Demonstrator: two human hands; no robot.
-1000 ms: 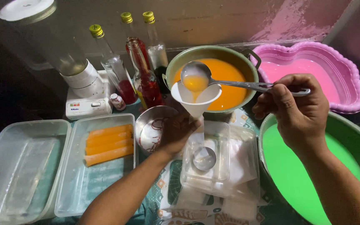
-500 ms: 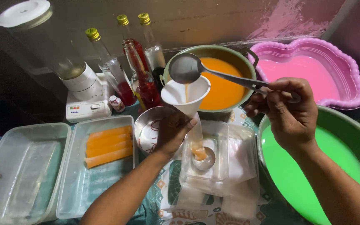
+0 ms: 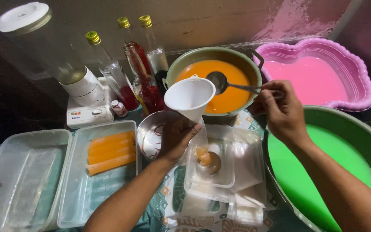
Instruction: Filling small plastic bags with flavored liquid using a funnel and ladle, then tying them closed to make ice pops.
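Cluttered table, dark wall behind. Left hand [image 3: 174, 137] grips funnel [image 3: 190, 96] over thin bag [image 3: 202, 152], orange liquid inside; right hand [image 3: 282, 111] pinches ladle [image 3: 220, 81] above orange pot [image 3: 215, 56].

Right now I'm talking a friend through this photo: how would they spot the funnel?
Start at the round metal pot of orange liquid at the back. Just in front of its near rim, the left hand holds a white plastic cone-shaped funnel over a thin clear bag. It is the only white cone among bowls and bottles.

Bottles [image 3: 140, 73] and blender [image 3: 71, 77] block the far left. Open passage remains above the trays [image 3: 61, 180], left of the funnel [image 3: 190, 96].
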